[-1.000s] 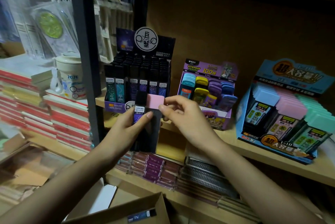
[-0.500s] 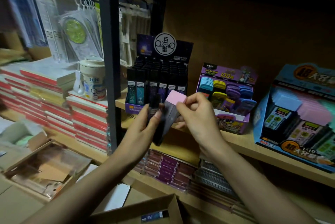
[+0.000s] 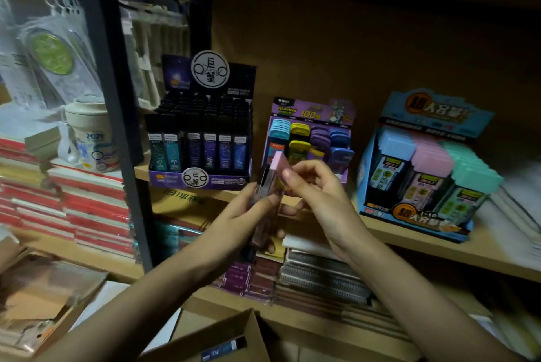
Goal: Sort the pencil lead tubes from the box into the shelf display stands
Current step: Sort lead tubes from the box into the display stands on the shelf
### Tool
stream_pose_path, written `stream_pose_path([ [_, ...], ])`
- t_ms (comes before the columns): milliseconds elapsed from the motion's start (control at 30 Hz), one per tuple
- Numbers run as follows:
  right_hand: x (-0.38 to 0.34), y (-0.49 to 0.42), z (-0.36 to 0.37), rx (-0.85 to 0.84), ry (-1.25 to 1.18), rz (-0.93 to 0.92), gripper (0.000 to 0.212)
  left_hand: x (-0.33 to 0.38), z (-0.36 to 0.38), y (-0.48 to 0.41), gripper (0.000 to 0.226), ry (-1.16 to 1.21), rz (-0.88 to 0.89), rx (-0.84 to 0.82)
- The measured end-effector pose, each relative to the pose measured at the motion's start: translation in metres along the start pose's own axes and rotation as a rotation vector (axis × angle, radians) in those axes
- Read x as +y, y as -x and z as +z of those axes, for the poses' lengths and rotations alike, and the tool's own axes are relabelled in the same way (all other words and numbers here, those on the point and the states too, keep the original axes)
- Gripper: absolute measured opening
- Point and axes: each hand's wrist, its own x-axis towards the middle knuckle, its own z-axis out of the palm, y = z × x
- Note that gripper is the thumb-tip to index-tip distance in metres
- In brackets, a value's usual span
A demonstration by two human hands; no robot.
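Several lead tubes are being held in front of the shelf, between the black stand and the purple stand. A small bundle of dark tubes is being gripped upright in the left hand, thumb pressed against its side. A pink-capped tube is being pinched near its top by the fingertips of the right hand, close against the bundle; motion blur is hiding whether the two are touching. By the look of it, the sorting step is in hand: the pink-capped tube is being separated from the dark ones. A matching row of pink caps is being shown in the blue stand to the right, so the next move is likely being set up as a carry rightward. The cardboard box is being kept below.
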Motion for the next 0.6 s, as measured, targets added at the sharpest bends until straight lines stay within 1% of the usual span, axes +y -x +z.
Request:
stream_pose_path([
  [100, 0.004, 0.008, -0.037, -0.019, -0.096, 0.113, 0.022, -0.005, 0.030, -0.011, 0.037, 0.093, -0.050, -0.093],
  [167, 0.003, 0.015, -0.058, -0.021, -0.136, 0.118, 0.019, -0.009, 0.049, -0.019, 0.037, 0.142, -0.091, -0.161],
  [233, 0.000, 0.022, -0.077, 0.021, -0.191, 0.097, 0.016, -0.013, 0.066, -0.026, 0.035, 0.186, -0.131, -0.203],
  [300, -0.003, 0.027, -0.097, 0.072, -0.195, 0.090, 0.017, -0.016, 0.080, -0.034, 0.032, 0.144, -0.115, -0.177],
  [367, -0.009, 0.029, -0.117, 0.128, -0.132, 0.071, 0.017, -0.019, 0.091, -0.040, 0.031, 0.014, -0.059, -0.113],
  [433, -0.020, 0.030, -0.138, 0.218, -0.112, -0.026, 0.018, -0.020, 0.101, -0.046, 0.031, -0.033, -0.048, -0.079],
  [500, -0.036, 0.029, -0.163, 0.360, -0.094, -0.198, 0.024, -0.018, 0.110, -0.050, 0.027, -0.029, -0.059, -0.050],
  [533, -0.044, 0.029, -0.175, 0.430, -0.022, -0.286, 0.028, -0.016, 0.112, -0.051, 0.025, -0.052, -0.052, -0.036],
  [600, -0.052, 0.030, -0.196, 0.515, 0.210, -0.414, 0.034, -0.013, 0.115, -0.052, 0.023, -0.157, -0.017, -0.015],
])
